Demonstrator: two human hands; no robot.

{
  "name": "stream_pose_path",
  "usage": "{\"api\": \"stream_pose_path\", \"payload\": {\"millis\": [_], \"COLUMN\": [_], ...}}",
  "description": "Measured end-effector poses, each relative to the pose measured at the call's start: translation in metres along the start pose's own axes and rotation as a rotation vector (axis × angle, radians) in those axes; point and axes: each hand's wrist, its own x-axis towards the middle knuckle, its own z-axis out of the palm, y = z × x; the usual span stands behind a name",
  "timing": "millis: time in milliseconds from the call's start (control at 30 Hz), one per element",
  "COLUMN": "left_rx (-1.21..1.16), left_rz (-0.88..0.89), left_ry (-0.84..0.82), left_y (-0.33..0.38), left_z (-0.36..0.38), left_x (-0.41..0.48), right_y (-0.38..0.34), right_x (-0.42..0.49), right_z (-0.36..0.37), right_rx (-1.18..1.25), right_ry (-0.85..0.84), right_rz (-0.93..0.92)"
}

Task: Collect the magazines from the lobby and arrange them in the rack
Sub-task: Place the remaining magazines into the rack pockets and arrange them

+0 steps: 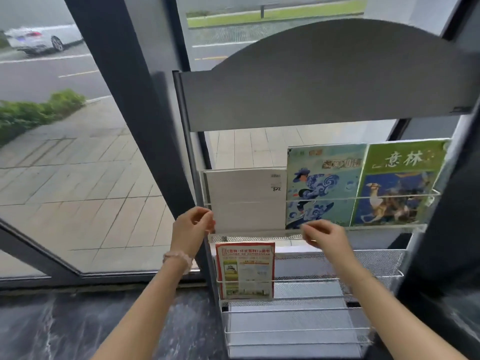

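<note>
Our left hand [193, 226] pinches the left edge of the white magazine [246, 201], standing in the rack's [324, 74] top tier beside the blue magazine [322, 185]; our right hand [323, 236] curls at its lower right corner, and we cannot tell whether it grips. We judge it best seated squarely behind the wire rail [363, 198]. The left post [191, 152] crowds our left hand; the lower tier [363, 261] has open room.

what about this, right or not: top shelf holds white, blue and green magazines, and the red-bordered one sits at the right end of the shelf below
Not quite: in the head view the red-bordered magazine sits at the left end of the lower shelf. The top shelf does hold the white magazine, blue magazine and green magazine.
</note>
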Motion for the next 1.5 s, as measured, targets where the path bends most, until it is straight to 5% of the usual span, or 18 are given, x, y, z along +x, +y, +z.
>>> {"api": "stream_pose_path", "payload": {"millis": [233, 367, 533, 800, 1100, 1300, 1500], "left_rx": [-0.01, 0.196, 0.612, 0.821, 0.755, 0.552, 0.283], "left_rz": [0.04, 0.078, 0.103, 0.289, 0.342, 0.285, 0.366], "left_ry": [0.096, -0.043, -0.212, -0.074, 0.035, -0.055, 0.086], "left_y": [0.06, 0.075, 0.051, 0.027, 0.019, 0.033, 0.075], "left_z": [-0.015, -0.009, 0.0, -0.003, -0.005, -0.016, -0.041], "left_x": [0.052, 0.081, 0.109, 0.122, 0.106, 0.098, 0.091], "right_y": [-0.1, -0.126, -0.104, -0.081, -0.065, -0.075, -0.128], "right_x": [0.049, 0.079, 0.11, 0.119, 0.112, 0.104, 0.091], "right_z": [0.014, 0.026, 0.032, 0.039, 0.032, 0.032, 0.021], "right_rx": [-0.275, -0.693, -0.931, -0.953, -0.838, -0.863, -0.685], "right_ry": [-0.043, -0.102, -0.149, -0.039, 0.03, 0.052, 0.111], "right_rz": [-0.319, -0.46, -0.478, -0.63, -0.808, -0.736, -0.717]}}
